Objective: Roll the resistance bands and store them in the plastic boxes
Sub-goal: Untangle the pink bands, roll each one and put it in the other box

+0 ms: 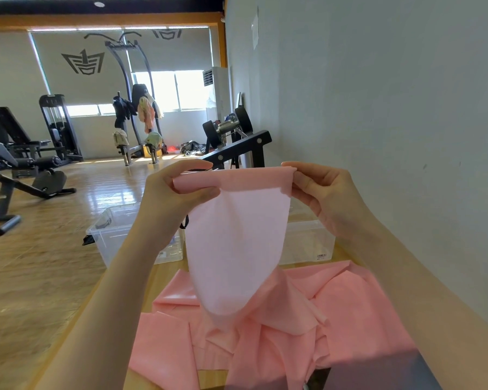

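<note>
Left hand (178, 190) and right hand (319, 190) pinch the top corners of a pink resistance band (237, 249), lifted above its crumpled remainder on a wooden tabletop (164, 274). Two clear plastic boxes (116, 235) sit behind.

A pink resistance band (237, 249) is thin and stretchy. Its top edge is held up in the air and folded over a little, like the start of a roll. The rest hangs down and lies in a crumpled heap on the worktop (164, 280). Behind it stand two clear plastic boxes. The left box (116, 235) has something small and dark inside. The right box (307, 240) is partly hidden behind the band.
</note>
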